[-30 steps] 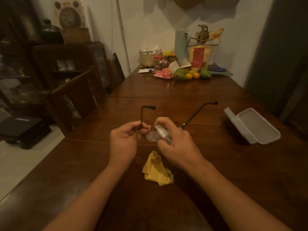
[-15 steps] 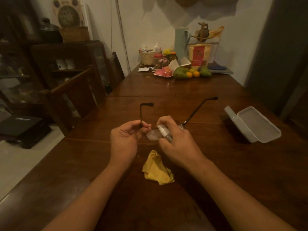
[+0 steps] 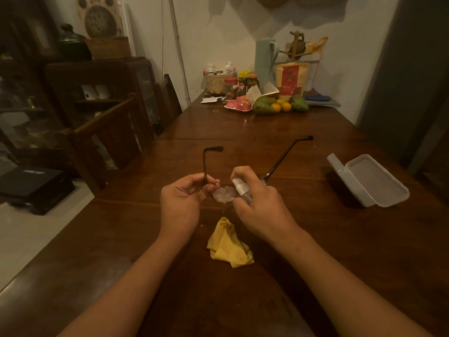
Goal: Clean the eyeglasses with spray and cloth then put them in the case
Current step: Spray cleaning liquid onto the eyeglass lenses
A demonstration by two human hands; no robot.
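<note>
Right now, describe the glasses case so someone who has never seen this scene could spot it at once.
Find the long dark wooden table. On its right side, past the right hand gripping the spray bottle, lies the case. It is the only pale grey box there, rounded and lying open, unlike the crumpled yellow cloth nearer the person.

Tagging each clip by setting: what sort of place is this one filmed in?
Probably a home dining room: a long dark wooden table with a dark wooden chair beside it, green and orange fruit and lidded food jars at its far end, and a dark glass-fronted wooden cabinet against the wall.
</note>
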